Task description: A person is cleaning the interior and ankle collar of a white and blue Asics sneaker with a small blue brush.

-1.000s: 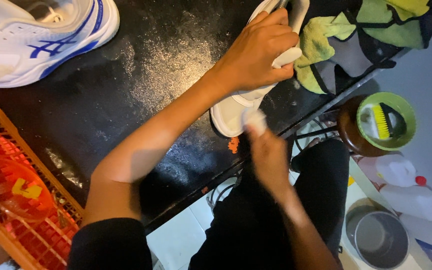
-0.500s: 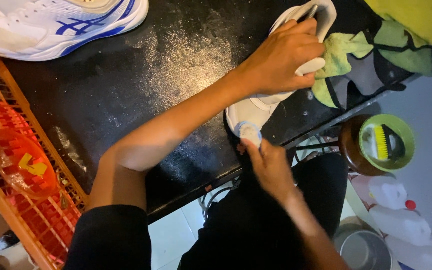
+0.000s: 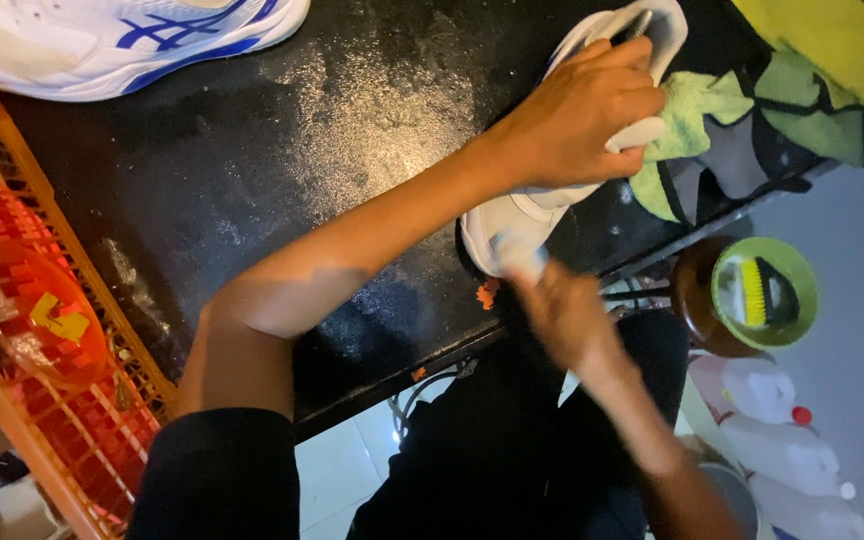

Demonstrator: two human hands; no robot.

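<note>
Since half a second ago, the blurred right hand (image 3: 564,315) has stayed at the toe of the white sneaker (image 3: 537,205), shifting only slightly along it, while the left hand (image 3: 577,125) keeps its place on top.

The black speckled tabletop (image 3: 252,180) fills most of the view. An orange plastic crate (image 3: 22,330) sits at its left edge, and a white sneaker with blue stripes (image 3: 122,35) lies at the far left. A yellow-green and grey cloth (image 3: 772,110) is bunched at the far right, touching the held shoe.

That shoe lies near the table's right front edge, toe toward the person, its upper pale and plain. The left hand's fingers curl over its middle, gripping it. The right hand's fingers press something small and pale to the toe; motion blur hides their grip.
</note>
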